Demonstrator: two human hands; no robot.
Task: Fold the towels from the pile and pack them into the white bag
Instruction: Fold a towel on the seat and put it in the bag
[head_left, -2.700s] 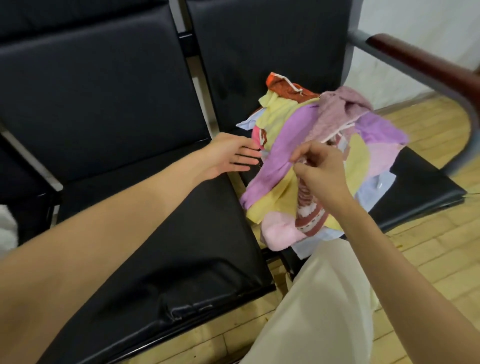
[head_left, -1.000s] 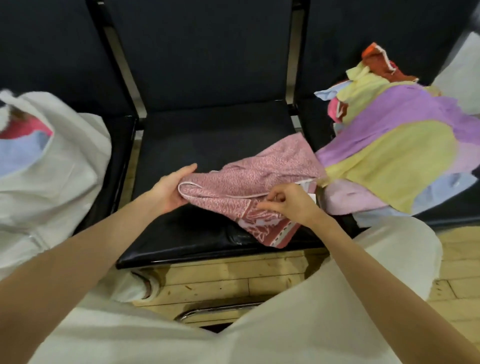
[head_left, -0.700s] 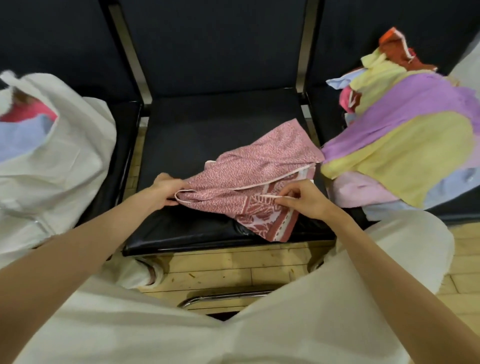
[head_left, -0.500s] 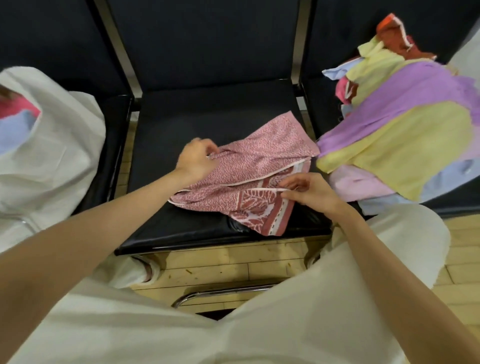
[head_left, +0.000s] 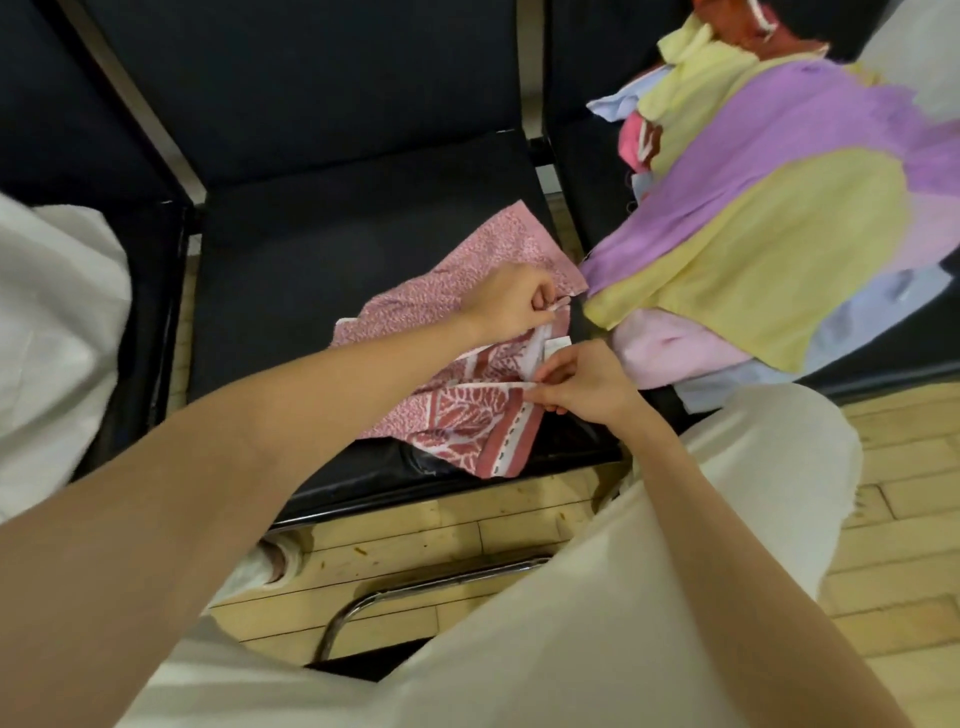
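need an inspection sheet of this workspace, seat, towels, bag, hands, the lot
surface: black seat of the middle chair, padded, carrying one towel.
job's things: pink patterned towel lies crumpled on the seat, its near corner over the front edge; towel pile heaped on the next seat to the right; white bag on the seat to the left, only partly in view.
clutter: nothing seen.
grips: left hand pinches the towel's white hem near the pile; right hand pinches the hem nearer the front edge.
cables: nothing seen.
surroundings: wooden floor, chrome chair frame below, the person's pale trousers.
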